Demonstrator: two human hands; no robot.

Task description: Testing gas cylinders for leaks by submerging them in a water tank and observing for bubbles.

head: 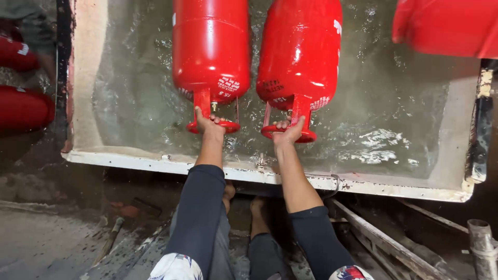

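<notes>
Two red gas cylinders (211, 49) (300, 52) lie side by side in the water tank (363, 184), long axes running straight away from us, and we clasp a collar ring with each hand, left hand (207, 123) and right hand (288, 130) equally near.

Two red gas cylinders lie side by side in a water-filled tank (270, 173). The left hand (209, 124) grips the ring handle of the left cylinder (211, 46); the right hand (288, 133) grips the ring handle of the right cylinder (300, 52). More red cylinders (21, 106) lie outside the tank at left.
</notes>
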